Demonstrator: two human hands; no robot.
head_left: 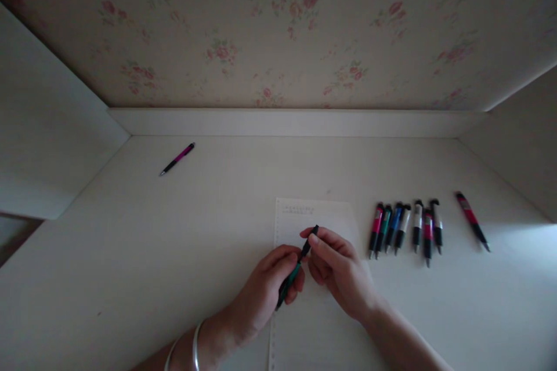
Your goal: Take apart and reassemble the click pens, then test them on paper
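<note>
A green pen with black ends (289, 284) is held tilted above a sheet of paper (317, 324). My left hand (272, 281) is closed round its green body. At the pen's upper black end, my right hand (337, 264) pinches it between thumb and fingers. Small writing shows near the top of the paper, which has a row of holes along its left edge. Parts of the pen are hidden under my fingers.
Several pens (385, 229) in pink, green, blue and white stand side by side to the right of the paper. A pink pen (472, 220) lies farther right. Another pink and black pen (177, 159) lies at the back left. Behind the white desk (174, 243) is a flowered wall.
</note>
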